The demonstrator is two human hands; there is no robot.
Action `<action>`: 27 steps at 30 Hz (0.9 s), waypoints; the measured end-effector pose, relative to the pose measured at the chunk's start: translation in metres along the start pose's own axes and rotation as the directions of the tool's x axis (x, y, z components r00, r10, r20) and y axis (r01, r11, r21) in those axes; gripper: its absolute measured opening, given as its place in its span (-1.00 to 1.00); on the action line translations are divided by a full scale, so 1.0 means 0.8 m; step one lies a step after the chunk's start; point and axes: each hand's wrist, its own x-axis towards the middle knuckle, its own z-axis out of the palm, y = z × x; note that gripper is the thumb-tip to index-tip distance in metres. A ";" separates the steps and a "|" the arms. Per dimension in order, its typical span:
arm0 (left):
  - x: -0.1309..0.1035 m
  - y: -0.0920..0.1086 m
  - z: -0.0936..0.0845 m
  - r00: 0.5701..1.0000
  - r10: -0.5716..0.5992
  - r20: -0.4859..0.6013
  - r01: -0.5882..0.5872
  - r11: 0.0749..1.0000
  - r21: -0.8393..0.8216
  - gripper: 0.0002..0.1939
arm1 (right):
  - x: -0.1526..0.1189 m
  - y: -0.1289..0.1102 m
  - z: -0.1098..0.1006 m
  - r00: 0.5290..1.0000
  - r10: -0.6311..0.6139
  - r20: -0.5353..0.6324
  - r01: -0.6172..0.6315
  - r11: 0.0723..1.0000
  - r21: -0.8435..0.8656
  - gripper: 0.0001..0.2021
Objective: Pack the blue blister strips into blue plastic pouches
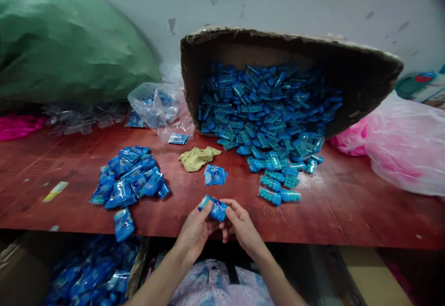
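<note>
Between my two hands, just above the front edge of the red table, is a small blue printed packet (216,209). The fingers of my left hand (194,229) close on its left end, thumb on top. My right hand (241,225) pinches the right end. Behind the packet lie several flat blue printed cards (215,175) and a crumpled yellow cloth (199,157). To the left is a pile of similar blue packets (130,176), with one packet (123,225) at the table edge. Blue bottle-shaped pieces in clear wrap (271,190) lie to the right.
A cardboard box (361,48) on its side spills many wrapped blue pieces onto the red table (347,213). A clear bag (163,106), a green sack (69,46) and a pink-filled bag (406,143) stand around. Below the edge, a box holds blue packets (93,273).
</note>
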 end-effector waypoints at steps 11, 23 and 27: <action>0.006 -0.004 -0.001 0.986 0.091 -0.139 -0.089 0.996 0.024 -0.75 | -0.009 0.006 0.009 0.976 -0.218 -0.007 0.204 0.922 -0.328 -0.57; 0.002 0.008 -0.011 0.991 0.008 0.132 -0.020 0.995 0.094 -0.82 | 0.005 -0.003 0.002 1.000 -0.008 -0.008 0.008 1.000 0.025 -0.63; 0.001 0.009 -0.012 0.992 -0.007 0.122 -0.010 0.990 0.140 -0.79 | 0.007 0.002 0.001 0.997 0.002 -0.076 0.002 0.998 0.056 -0.66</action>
